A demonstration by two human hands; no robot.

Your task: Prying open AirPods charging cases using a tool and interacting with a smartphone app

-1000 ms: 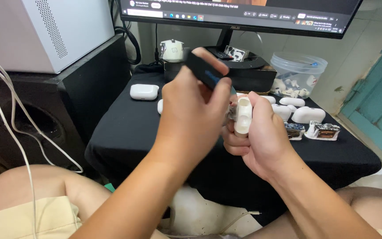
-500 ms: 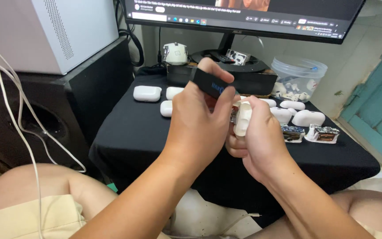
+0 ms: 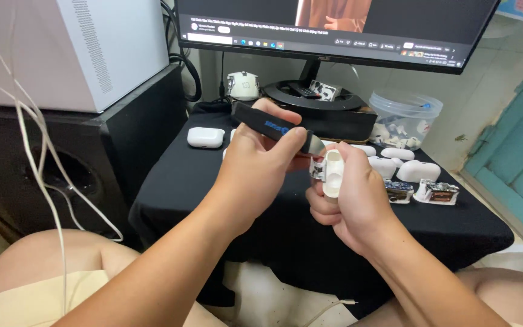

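The white earbud case (image 3: 332, 174) sits clamped in my right hand (image 3: 349, 203), held in the air above the near edge of the black-draped table (image 3: 177, 181), just right of my left hand (image 3: 255, 172). My right fingers are curled tight around the case's lower part, with the thumb pressed along its side; only its rounded upper end and a strip of its face show. Its long axis runs close to upright, top end pointing up and slightly away from me toward the monitor (image 3: 334, 27). My left hand is closed around a black-handled pry tool (image 3: 272, 126), thumb on top and fingers wrapped beneath. The tool's long axis slants from upper left down to the right, and its metal tip points at the top of the case, at or just beside it; I cannot tell whether it touches. Behind my hands lie more white case shells (image 3: 206, 137) on the cloth, two small circuit parts (image 3: 435, 192) at right, and a clear plastic tub (image 3: 405, 115) farther back.
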